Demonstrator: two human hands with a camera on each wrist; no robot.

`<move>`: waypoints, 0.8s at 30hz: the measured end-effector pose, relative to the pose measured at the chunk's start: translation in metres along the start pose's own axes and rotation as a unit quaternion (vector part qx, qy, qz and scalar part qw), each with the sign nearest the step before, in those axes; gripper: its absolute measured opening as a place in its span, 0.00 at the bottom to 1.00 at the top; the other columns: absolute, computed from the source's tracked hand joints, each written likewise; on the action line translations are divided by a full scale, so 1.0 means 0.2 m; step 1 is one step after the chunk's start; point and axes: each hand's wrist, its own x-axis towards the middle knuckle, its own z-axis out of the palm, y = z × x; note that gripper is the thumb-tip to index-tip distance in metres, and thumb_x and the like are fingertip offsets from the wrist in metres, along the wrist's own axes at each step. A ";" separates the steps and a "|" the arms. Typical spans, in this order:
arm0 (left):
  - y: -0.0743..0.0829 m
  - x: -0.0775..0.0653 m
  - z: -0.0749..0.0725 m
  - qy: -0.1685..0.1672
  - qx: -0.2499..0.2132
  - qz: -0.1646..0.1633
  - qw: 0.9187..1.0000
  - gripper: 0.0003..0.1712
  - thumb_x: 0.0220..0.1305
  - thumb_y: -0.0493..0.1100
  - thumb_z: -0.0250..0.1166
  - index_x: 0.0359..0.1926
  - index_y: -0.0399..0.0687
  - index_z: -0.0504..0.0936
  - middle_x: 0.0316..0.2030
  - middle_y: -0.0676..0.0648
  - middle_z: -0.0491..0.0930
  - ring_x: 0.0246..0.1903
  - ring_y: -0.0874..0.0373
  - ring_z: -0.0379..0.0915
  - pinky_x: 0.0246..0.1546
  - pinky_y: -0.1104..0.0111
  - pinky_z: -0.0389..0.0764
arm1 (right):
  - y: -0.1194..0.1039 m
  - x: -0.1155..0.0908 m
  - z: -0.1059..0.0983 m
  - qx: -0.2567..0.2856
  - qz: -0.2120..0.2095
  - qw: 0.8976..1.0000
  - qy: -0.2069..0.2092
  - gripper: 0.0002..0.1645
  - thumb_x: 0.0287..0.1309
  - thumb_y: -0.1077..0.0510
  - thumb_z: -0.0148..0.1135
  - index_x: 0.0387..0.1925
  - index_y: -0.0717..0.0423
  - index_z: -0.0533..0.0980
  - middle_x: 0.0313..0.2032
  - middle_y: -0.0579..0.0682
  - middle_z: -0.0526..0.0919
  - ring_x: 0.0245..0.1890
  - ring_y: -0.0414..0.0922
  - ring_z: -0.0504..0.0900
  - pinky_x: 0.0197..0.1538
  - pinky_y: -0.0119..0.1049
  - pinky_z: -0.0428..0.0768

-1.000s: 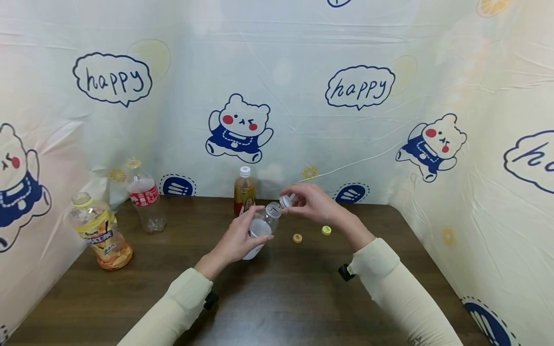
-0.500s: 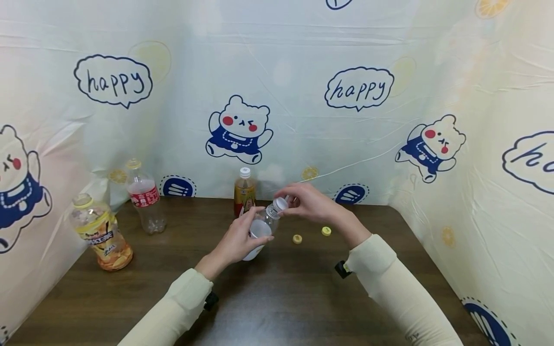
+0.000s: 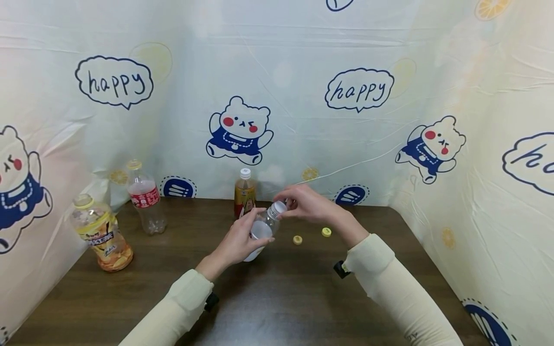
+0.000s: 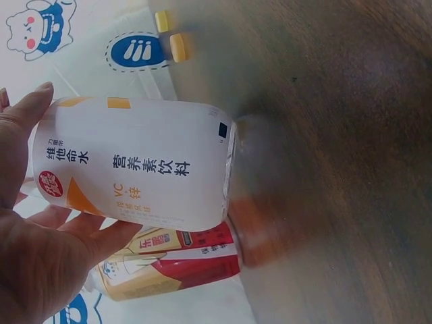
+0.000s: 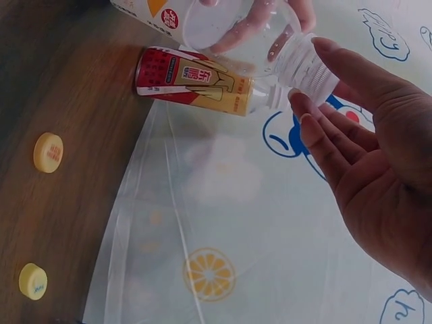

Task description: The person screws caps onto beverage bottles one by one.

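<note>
My left hand (image 3: 235,242) grips a clear plastic bottle with a white label (image 4: 135,162), tilted with its neck up to the right above the table. At the bottle's mouth sits a whitish screw cap (image 3: 279,207), pinched between the thumb and fingers of my right hand (image 3: 309,205). The right wrist view shows thumb and index finger on the cap's ribbed side, the other fingers extended below. Behind the held bottle stands a capped bottle with a red and yellow label (image 3: 245,192), partly hidden by the left hand.
Two yellow caps, one nearer (image 3: 297,240) and one farther right (image 3: 326,232), lie on the dark wooden table (image 3: 277,307). To the left stand an uncapped yellow-labelled bottle (image 3: 104,235) and a red-labelled bottle (image 3: 146,199). A printed curtain (image 3: 294,86) surrounds the table.
My right hand has brought the cap leftward from beside the bottle's mouth onto it. The left hand and bottle have hardly moved.
</note>
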 end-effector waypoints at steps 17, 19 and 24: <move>0.00 0.00 0.01 -0.003 0.004 0.000 1.000 0.42 0.59 0.54 0.77 0.70 0.62 0.65 0.61 0.45 0.76 0.56 0.49 0.75 0.51 0.48 0.84 | -0.01 0.03 0.00 -0.005 -0.008 1.000 -0.019 0.20 0.60 0.53 0.75 0.51 0.55 0.85 0.41 0.46 0.86 0.34 0.41 0.79 0.38 0.30 0.83; 0.00 0.00 0.01 -0.003 0.006 0.000 1.000 0.42 0.59 0.54 0.77 0.70 0.62 0.65 0.60 0.47 0.76 0.56 0.50 0.75 0.51 0.49 0.84 | -0.01 0.03 0.01 -0.006 -0.011 1.000 -0.017 0.17 0.60 0.51 0.75 0.48 0.54 0.85 0.37 0.45 0.85 0.32 0.40 0.78 0.36 0.31 0.82; 0.00 0.00 0.00 -0.004 0.008 0.003 1.000 0.42 0.60 0.53 0.77 0.70 0.61 0.65 0.61 0.43 0.76 0.55 0.49 0.76 0.50 0.49 0.85 | -0.01 0.04 0.01 -0.019 0.005 1.000 -0.014 0.19 0.60 0.44 0.74 0.46 0.52 0.85 0.31 0.43 0.83 0.29 0.42 0.77 0.33 0.32 0.81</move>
